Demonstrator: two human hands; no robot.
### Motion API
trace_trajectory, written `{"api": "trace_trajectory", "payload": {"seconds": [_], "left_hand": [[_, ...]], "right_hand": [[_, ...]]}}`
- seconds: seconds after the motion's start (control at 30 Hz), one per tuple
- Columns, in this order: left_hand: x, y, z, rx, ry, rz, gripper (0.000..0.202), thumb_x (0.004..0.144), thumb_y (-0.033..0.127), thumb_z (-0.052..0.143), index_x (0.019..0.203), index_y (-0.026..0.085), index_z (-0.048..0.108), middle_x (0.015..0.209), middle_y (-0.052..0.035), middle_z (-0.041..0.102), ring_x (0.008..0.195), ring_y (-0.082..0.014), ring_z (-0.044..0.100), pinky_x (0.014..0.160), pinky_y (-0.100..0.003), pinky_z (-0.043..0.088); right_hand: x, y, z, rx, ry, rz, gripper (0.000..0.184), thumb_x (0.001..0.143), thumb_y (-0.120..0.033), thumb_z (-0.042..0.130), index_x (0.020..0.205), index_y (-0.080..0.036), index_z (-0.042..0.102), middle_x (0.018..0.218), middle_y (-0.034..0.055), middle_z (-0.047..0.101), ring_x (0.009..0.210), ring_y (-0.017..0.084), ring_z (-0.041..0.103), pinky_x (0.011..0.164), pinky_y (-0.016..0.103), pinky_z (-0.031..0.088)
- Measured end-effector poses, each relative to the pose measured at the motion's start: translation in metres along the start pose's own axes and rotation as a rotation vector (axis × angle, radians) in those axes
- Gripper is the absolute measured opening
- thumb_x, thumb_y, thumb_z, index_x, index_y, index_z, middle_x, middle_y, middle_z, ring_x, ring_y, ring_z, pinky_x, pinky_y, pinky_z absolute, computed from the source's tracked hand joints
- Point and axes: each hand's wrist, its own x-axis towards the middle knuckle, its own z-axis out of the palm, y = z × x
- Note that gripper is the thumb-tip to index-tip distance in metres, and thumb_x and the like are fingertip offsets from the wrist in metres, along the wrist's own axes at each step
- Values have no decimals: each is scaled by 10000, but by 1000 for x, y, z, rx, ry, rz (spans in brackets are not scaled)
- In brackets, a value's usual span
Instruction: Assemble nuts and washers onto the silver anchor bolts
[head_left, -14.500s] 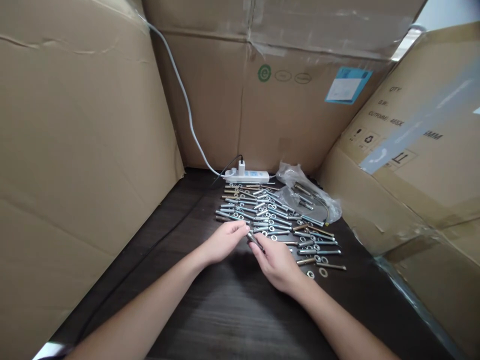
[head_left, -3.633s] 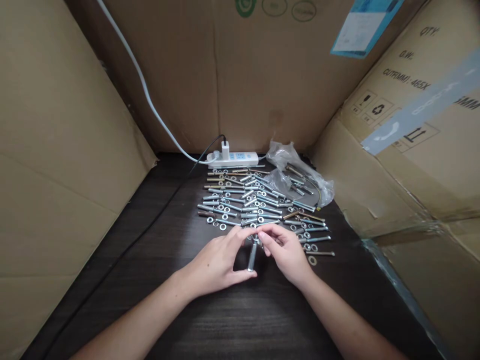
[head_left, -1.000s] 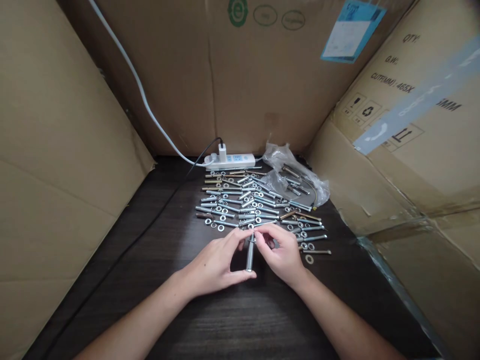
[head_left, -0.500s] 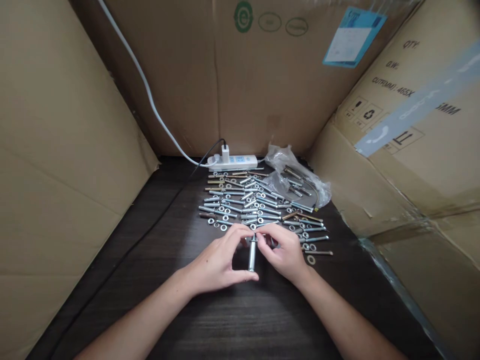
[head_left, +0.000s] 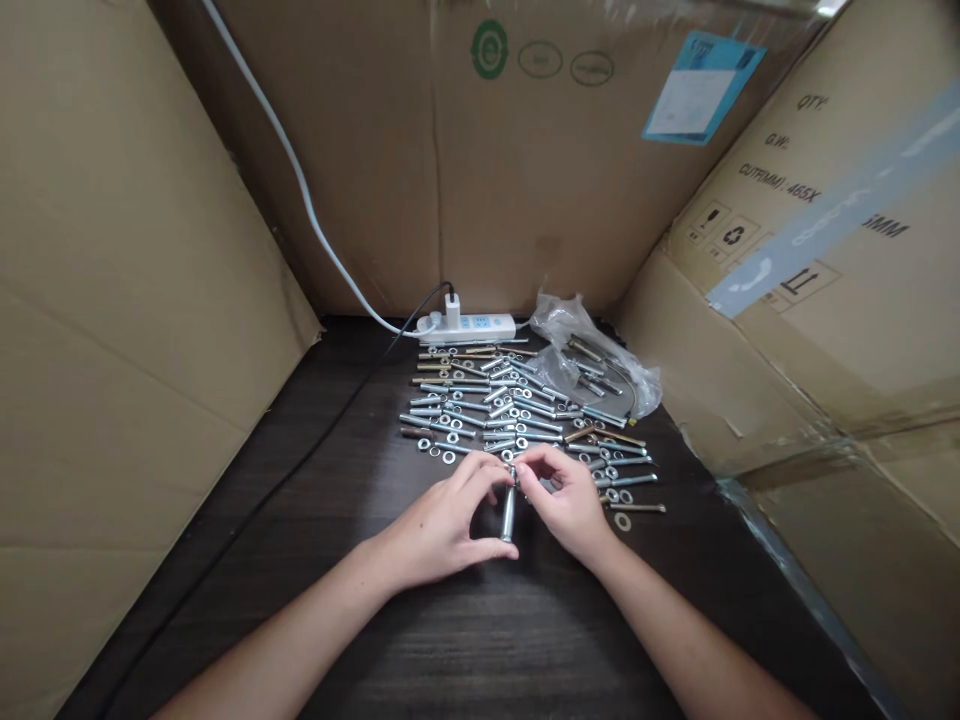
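My left hand (head_left: 442,515) is closed on a silvery expansion bolt (head_left: 508,512), its thumb beneath the lower end and its fingers at the top. The bolt stands nearly upright, its smooth sleeve showing between thumb and fingers. At the upper end of the same bolt, my right hand (head_left: 566,500) pinches with thumb and forefinger. Whether a nut or washer sits under those fingertips is hidden. Just beyond both hands lie rows of metal bolts (head_left: 536,408) with loose nuts and washers; one flat washer (head_left: 622,521) is right of my right hand.
Behind the hardware lies a white power strip (head_left: 487,326) with a plug in it. A clear plastic bag (head_left: 559,320) with some bolts is at the back right. A black cable (head_left: 300,465) crosses the dark table (head_left: 420,650) on the left. Cardboard walls (head_left: 375,180) enclose three sides.
The bolt's upper end has tilted slightly to the right. My right fingertips have shifted over that end and now cover more of it. The view has tipped up a little.
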Motion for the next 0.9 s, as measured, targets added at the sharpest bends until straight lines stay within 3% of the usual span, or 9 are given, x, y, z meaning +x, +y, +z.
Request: {"api": "trace_trajectory", "payload": {"seconds": [0.27, 0.57, 0.9], "left_hand": [[1, 3, -1, 82, -6, 30, 477, 757, 337, 693, 1148, 242, 437, 1060, -42, 508, 924, -186, 534, 812, -336, 486], [2, 6, 0, 112, -5, -3, 753, 727, 249, 726, 1338, 288, 288, 1175, -45, 517, 984, -206, 540, 873, -369, 477], [1, 5, -1, 198, -12, -23, 751, 716, 272, 732, 1336, 280, 307, 1110, -47, 506, 975, -216, 540, 849, -381, 489]], "right_hand": [[0, 5, -1, 226, -34, 154, 187, 824, -335, 597, 765, -158, 587, 674, 2, 579, 578, 107, 538, 550, 222, 452], [3, 0, -2, 355, -89, 269, 214, 771, -369, 657, 788, -164, 596, 672, -7, 584, 580, 105, 533, 567, 230, 455], [0, -8, -1, 383, -149, 316, 201, 767, -343, 655, 849, -160, 648, 713, 2, 607, 591, 92, 531, 572, 222, 464]]}}
